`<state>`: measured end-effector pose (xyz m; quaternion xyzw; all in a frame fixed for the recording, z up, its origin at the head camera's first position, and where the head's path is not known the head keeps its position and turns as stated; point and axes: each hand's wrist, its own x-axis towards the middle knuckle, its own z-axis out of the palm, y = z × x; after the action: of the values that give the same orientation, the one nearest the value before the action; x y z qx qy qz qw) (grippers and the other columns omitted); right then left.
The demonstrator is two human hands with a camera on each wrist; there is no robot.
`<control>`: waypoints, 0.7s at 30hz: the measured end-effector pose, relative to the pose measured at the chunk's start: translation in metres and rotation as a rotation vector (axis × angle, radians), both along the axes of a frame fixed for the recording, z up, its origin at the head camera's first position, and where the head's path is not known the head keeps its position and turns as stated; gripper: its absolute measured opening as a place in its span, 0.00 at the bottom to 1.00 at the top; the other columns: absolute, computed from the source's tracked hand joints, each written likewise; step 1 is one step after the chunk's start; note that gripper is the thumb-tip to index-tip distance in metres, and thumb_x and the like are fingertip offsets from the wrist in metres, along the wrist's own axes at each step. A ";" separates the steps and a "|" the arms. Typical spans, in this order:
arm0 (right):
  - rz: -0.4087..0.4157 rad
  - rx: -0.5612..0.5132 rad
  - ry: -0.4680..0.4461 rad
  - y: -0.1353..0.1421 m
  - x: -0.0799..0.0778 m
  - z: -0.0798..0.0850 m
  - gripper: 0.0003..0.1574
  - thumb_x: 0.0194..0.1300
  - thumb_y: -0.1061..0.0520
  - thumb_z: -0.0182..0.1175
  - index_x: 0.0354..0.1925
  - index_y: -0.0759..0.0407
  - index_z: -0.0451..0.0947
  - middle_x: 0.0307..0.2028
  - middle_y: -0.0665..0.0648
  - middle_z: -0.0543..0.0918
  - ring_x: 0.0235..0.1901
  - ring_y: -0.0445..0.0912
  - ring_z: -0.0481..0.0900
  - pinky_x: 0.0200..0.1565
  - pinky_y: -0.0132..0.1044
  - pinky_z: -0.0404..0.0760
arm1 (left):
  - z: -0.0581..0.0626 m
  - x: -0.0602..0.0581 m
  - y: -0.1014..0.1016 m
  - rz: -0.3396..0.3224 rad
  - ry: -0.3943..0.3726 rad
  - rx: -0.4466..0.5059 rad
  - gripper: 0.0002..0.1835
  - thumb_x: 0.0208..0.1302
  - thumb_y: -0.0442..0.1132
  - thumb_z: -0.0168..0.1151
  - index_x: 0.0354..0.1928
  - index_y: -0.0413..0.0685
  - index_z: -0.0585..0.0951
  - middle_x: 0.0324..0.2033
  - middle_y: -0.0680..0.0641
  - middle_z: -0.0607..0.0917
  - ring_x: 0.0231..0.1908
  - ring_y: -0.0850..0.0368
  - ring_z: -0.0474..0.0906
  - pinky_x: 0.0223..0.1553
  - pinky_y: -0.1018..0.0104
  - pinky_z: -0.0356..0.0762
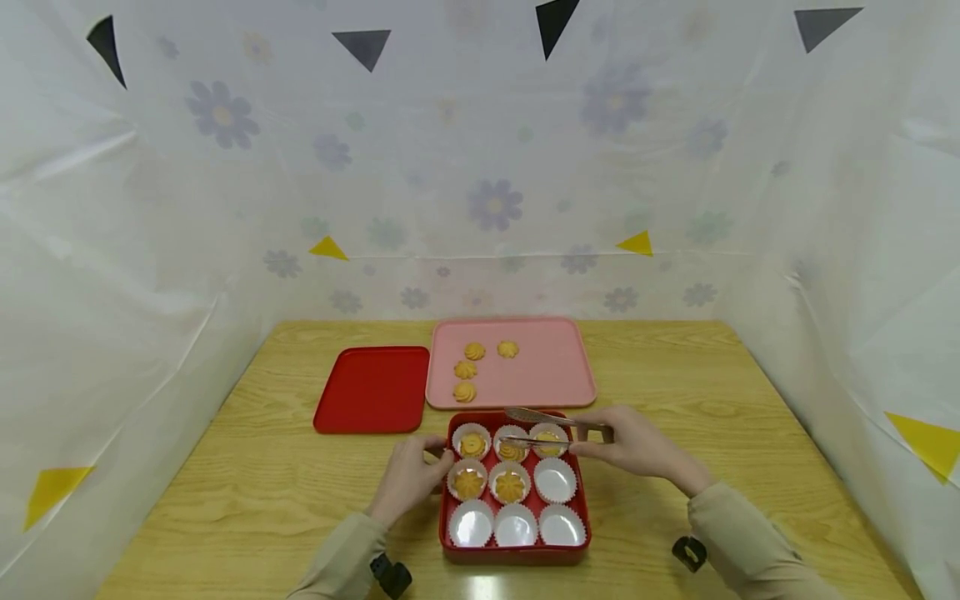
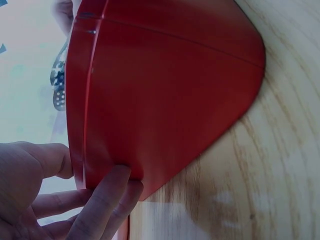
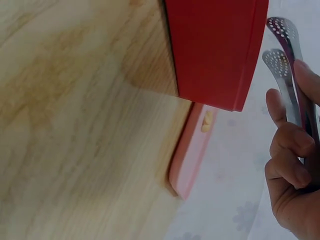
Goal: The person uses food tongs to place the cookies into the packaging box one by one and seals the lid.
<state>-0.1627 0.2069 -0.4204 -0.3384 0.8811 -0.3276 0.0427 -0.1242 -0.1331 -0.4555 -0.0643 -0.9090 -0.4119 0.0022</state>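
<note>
Red tray (image 1: 371,390): flat on the counter (image 1: 300,492), leftmost.
Left hand (image 1: 415,475): you pinch the edge of the red box (image 1: 517,557); outer fingertips (image 2: 119,173) show only at left wrist.
Pink tray (image 1: 547,367): four piped cookies (image 1: 466,369); mostly hidden at right wrist.
Red box: five cookies (image 1: 468,484) in paper cups (image 1: 516,527), two partly behind the tongs (image 1: 551,418).
Right hand (image 1: 630,442): you pinch the tongs, arms apart; perforations show only in wrist views.
Backdrop: pale flower-print sheeting (image 1: 420,150).

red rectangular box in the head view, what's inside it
The red rectangular box holds nine white fluted cups; five contain golden ridged cookies. Silver metal tongs partly cover the back-middle cookie, and the cups hide the box floor beneath them.
</note>
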 end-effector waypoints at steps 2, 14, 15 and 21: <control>-0.029 -0.022 -0.029 0.001 -0.001 -0.002 0.07 0.67 0.49 0.66 0.42 0.47 0.83 0.27 0.43 0.78 0.18 0.32 0.61 0.22 0.26 0.65 | 0.000 0.000 0.000 0.000 0.000 -0.002 0.13 0.63 0.35 0.63 0.45 0.34 0.86 0.34 0.45 0.88 0.37 0.56 0.81 0.35 0.71 0.78; -0.252 -0.082 -0.097 -0.004 -0.006 -0.009 0.14 0.66 0.51 0.66 0.46 0.58 0.84 0.27 0.49 0.78 0.19 0.34 0.60 0.20 0.28 0.62 | -0.001 0.000 0.000 -0.006 0.000 0.006 0.13 0.63 0.35 0.63 0.46 0.33 0.86 0.34 0.45 0.88 0.36 0.56 0.81 0.34 0.71 0.78; -0.267 -0.083 -0.096 -0.005 -0.007 -0.009 0.16 0.66 0.51 0.66 0.48 0.59 0.84 0.27 0.49 0.78 0.19 0.35 0.61 0.20 0.28 0.62 | -0.001 0.000 0.000 -0.007 0.001 0.007 0.13 0.63 0.35 0.63 0.45 0.34 0.86 0.34 0.45 0.88 0.36 0.56 0.81 0.34 0.71 0.78; -0.343 -0.083 -0.084 -0.010 -0.015 -0.008 0.18 0.66 0.52 0.66 0.49 0.63 0.84 0.27 0.51 0.79 0.21 0.39 0.64 0.22 0.29 0.64 | -0.001 0.000 0.000 -0.010 0.000 0.015 0.13 0.63 0.35 0.63 0.46 0.33 0.86 0.34 0.44 0.88 0.36 0.56 0.81 0.33 0.72 0.78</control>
<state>-0.1781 0.1973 -0.4287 -0.1707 0.9091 -0.3799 0.0093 -0.1238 -0.1335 -0.4562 -0.0689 -0.9055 -0.4186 0.0007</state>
